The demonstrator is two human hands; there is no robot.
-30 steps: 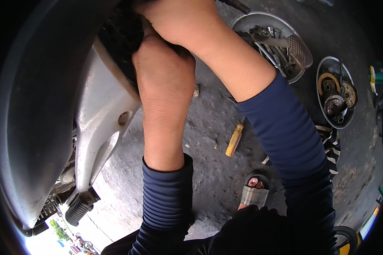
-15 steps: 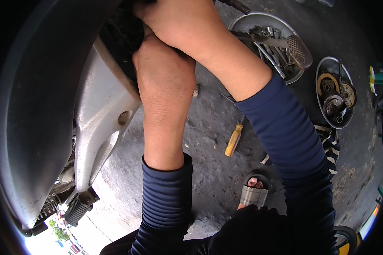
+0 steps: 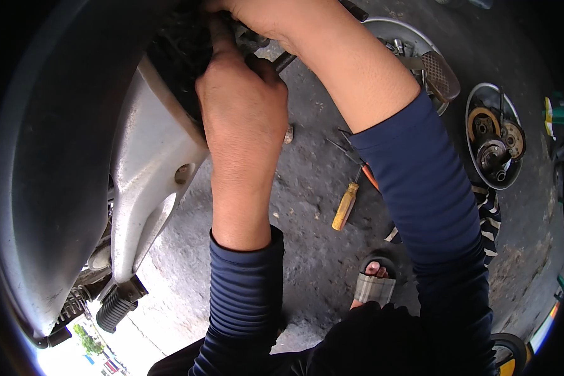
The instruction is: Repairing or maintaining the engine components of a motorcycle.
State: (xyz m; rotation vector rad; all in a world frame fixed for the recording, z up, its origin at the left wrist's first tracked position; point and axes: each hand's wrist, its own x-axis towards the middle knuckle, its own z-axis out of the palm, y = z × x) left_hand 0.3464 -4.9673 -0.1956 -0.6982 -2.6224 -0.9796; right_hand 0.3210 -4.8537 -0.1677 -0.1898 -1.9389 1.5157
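Observation:
At the top, both my hands reach into the dark underside of a motorcycle, beside its grey body panel (image 3: 56, 156) and silver bracket (image 3: 147, 144). My left hand (image 3: 241, 94) is closed, its index finger stretched up among dark parts and the other fingers curled; whatever they grip is hidden. Above it my right hand (image 3: 257, 14) bends in over the same spot, its fingers lost in shadow and past the upper edge. A dark rod (image 3: 285, 61) shows between left hand and right forearm. What the fingertips touch cannot be made out.
On the grey floor lie a yellow-handled screwdriver (image 3: 344, 207) and orange-handled pliers (image 3: 370, 177), partly under my right sleeve. A metal tray (image 3: 413, 30) of tools sits behind a foot pedal (image 3: 440, 75). Another tray (image 3: 470, 135) holds round greasy parts. A sandalled foot (image 3: 375, 285) stands below.
My right hand and forearm have shifted up and to the right, baring the left index finger and the orange-handled pliers. The left hand has stayed nearly in place.

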